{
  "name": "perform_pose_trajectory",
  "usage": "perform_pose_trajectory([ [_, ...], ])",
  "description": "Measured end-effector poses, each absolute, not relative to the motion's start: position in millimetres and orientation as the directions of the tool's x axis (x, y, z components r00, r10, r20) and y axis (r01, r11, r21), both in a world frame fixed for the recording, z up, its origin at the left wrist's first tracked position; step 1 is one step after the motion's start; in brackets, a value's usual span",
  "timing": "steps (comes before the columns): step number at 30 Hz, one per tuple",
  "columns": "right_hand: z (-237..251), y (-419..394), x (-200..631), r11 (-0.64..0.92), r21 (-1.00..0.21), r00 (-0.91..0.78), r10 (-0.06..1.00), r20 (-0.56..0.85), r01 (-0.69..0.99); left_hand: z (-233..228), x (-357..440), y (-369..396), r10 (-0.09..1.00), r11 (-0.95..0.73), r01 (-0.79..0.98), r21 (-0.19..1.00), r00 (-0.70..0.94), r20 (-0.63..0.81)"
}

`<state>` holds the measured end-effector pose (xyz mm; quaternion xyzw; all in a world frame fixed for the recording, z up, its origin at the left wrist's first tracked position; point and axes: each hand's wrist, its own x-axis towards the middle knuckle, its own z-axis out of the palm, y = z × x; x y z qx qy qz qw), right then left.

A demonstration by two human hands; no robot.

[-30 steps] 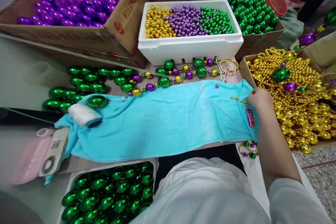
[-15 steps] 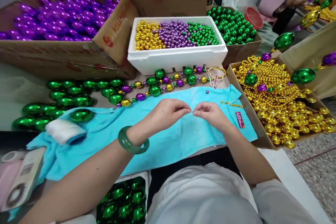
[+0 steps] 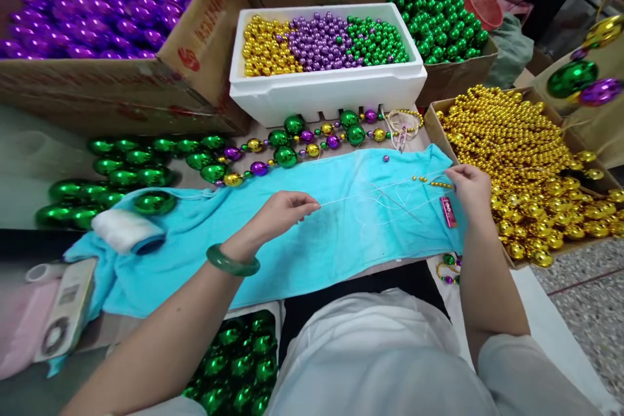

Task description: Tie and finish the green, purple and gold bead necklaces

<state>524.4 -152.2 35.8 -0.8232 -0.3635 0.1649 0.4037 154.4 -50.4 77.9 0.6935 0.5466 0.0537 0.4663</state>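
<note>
A thin white thread (image 3: 385, 193) stretches between my two hands above a turquoise towel (image 3: 302, 247). My left hand (image 3: 287, 211) pinches one part of it over the middle of the towel. At the towel's right end, my right hand (image 3: 468, 188) grips the thread with closed fingers. Loose loops of thread and what looks like a long thin needle (image 3: 397, 201) hang or lie between the hands; I cannot tell which. Close to my right hand are a short string of gold beads (image 3: 433, 182) and a small pink packet (image 3: 448, 212). A single purple bead (image 3: 386, 158) rests farther back.
Behind the towel lies a multicoloured bead strand (image 3: 285, 156), before a white foam box (image 3: 326, 81) of small beads. Cardboard boxes hold purple beads (image 3: 107, 13), green beads (image 3: 439, 26) and gold beads (image 3: 507, 136). A thread spool (image 3: 121, 231) and large green beads (image 3: 127, 162) lie left.
My hands have moved apart from close together, the right one farther right and the left one slightly left. The thread is now drawn out between them. The head view has shifted somewhat.
</note>
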Motion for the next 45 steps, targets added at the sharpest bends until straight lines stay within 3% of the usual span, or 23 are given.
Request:
perform_pose_trajectory([
  [4,39,-151,500,-0.395,-0.479,0.559,0.784,0.27,0.784,67,141,-50,0.827,0.068,0.742,0.667,0.333,-0.454],
  [5,38,-151,487,-0.375,-0.445,0.516,0.818,0.254,0.813,64,137,-49,0.835,0.065,0.749,0.659,0.321,-0.447],
  [9,32,-144,438,-0.287,-0.39,0.294,0.955,-0.041,0.875,52,133,-53,0.871,-0.057,0.805,0.59,0.329,-0.365],
  [14,29,-121,419,-0.293,-0.33,0.271,0.956,-0.112,0.897,49,148,-73,0.845,-0.407,0.802,0.437,0.512,-0.153],
  [19,18,-95,411,-0.246,-0.307,0.173,0.954,-0.246,0.919,51,173,-100,0.709,-0.65,0.664,0.37,0.705,-0.02],
  [24,20,-89,421,-0.248,-0.387,0.183,0.963,-0.197,0.888,45,192,-114,0.592,-0.752,0.57,0.331,0.805,-0.042],
  [27,40,-95,442,-0.147,-0.671,0.305,0.944,0.123,0.727,37,193,-116,0.564,-0.76,0.563,0.323,0.819,-0.102],
  [29,57,-101,458,0.035,-0.854,0.494,0.804,0.332,0.518,33,191,-116,0.56,-0.771,0.558,0.308,0.824,-0.092],
  [31,72,-109,470,0.176,-0.898,0.649,0.637,0.416,0.403,32,189,-116,0.612,-0.763,0.587,0.273,0.791,0.008],
  [33,83,-119,473,0.217,-0.895,0.726,0.526,0.443,0.39,36,188,-117,0.69,-0.721,0.638,0.269,0.696,0.199],
  [35,91,-128,462,0.218,-0.92,0.718,0.576,0.391,0.326,45,189,-118,0.739,-0.671,0.655,0.347,0.548,0.392],
  [37,96,-136,437,0.187,-0.967,0.593,0.765,0.253,0.171,58,192,-119,0.759,-0.646,0.592,0.482,0.43,0.489],
  [40,100,-139,388,0.122,-0.992,0.289,0.95,0.121,0.015,79,197,-116,0.802,-0.587,0.417,0.694,0.412,0.432],
  [42,100,-137,359,0.136,-0.991,0.175,0.975,0.137,0.017,87,196,-110,0.829,-0.506,0.343,0.791,0.448,0.336],
  [45,86,-133,338,0.142,-0.982,0.178,0.971,0.163,0.123,88,180,-102,0.88,-0.412,0.38,0.829,0.403,0.252],
])
